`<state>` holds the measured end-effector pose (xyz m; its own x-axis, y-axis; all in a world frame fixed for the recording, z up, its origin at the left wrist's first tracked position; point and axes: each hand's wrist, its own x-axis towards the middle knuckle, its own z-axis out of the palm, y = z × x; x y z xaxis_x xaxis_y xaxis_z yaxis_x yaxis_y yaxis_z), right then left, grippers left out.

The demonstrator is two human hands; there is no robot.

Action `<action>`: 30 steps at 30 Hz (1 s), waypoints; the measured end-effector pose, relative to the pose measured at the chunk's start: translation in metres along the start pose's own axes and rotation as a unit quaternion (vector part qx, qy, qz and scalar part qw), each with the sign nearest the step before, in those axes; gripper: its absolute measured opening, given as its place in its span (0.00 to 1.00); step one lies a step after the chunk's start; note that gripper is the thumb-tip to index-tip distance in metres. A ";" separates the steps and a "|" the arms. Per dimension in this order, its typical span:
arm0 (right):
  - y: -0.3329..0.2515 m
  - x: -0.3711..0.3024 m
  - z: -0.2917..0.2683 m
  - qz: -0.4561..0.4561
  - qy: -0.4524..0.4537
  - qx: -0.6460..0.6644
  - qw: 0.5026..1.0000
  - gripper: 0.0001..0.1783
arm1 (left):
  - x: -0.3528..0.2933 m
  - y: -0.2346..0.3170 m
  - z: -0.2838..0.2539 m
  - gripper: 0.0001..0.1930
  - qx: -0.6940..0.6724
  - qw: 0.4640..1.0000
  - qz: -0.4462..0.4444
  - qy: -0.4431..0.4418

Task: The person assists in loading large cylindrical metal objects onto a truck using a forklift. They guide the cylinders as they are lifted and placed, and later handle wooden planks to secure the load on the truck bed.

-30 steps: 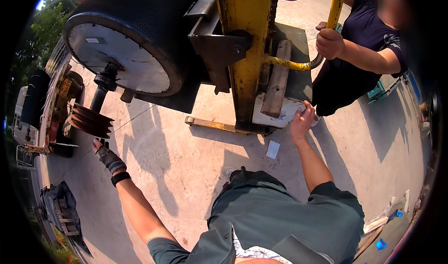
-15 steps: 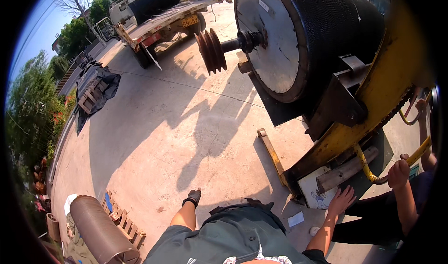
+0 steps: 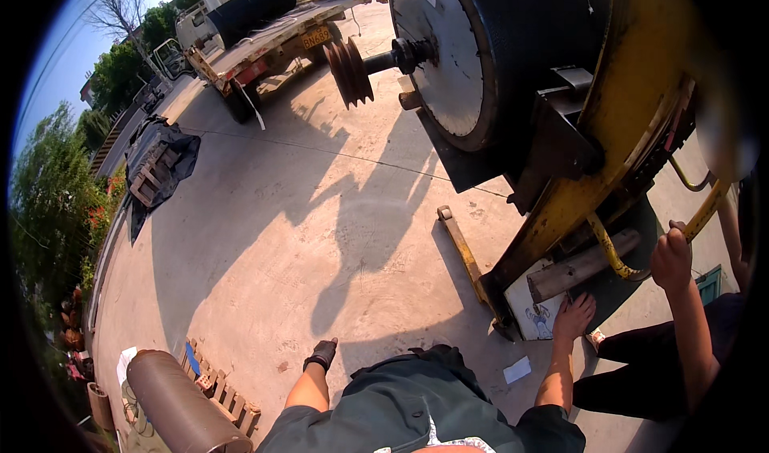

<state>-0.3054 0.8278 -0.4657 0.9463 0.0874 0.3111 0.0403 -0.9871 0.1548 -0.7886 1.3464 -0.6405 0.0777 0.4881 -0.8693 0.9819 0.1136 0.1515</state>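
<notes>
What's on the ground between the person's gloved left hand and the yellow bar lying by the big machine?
In the head view, bare concrete in shadow lies between the left hand and the yellow bar; nothing rests on that stretch.

I wear a grey-green short-sleeved work shirt with a collar, over a pale patterned layer at the neck; my left hand (image 3: 322, 354) has a black fingerless glove with a wrist strap, my right hand (image 3: 573, 317) is bare
</notes>
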 end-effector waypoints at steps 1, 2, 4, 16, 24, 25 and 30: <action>0.006 -0.006 0.002 -0.004 0.008 0.016 1.000 0.30 | 0.008 0.004 0.003 0.34 -0.011 0.999 0.040 0.009; 0.007 -0.010 -0.010 -0.012 0.023 0.069 0.997 0.28 | 0.009 0.014 0.014 0.30 -0.055 0.996 0.059 0.032; -0.007 -0.020 -0.042 0.004 0.061 0.122 0.991 0.25 | 0.018 0.019 0.027 0.29 -0.054 0.990 0.129 0.027; -0.107 0.140 -0.282 -0.095 0.434 0.322 0.836 0.23 | 0.025 -0.004 0.060 0.15 -0.018 0.986 0.018 -0.164; -0.046 0.079 -0.158 0.287 0.238 0.547 0.749 0.17 | -0.034 0.001 0.093 0.26 0.089 0.985 0.073 -0.130; -0.033 0.086 -0.144 0.285 0.239 0.603 0.706 0.17 | -0.035 -0.003 0.090 0.27 0.131 0.980 0.117 -0.091; -0.018 0.111 -0.137 0.216 0.172 0.735 0.619 0.19 | -0.043 -0.003 0.056 0.28 0.202 0.975 0.088 -0.039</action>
<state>-0.2446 0.8739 -0.3056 0.8565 -0.4532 0.2469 0.2955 0.0384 -0.9546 -0.7851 1.2767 -0.6301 0.2478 0.4002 -0.8823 0.9389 -0.3239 0.1168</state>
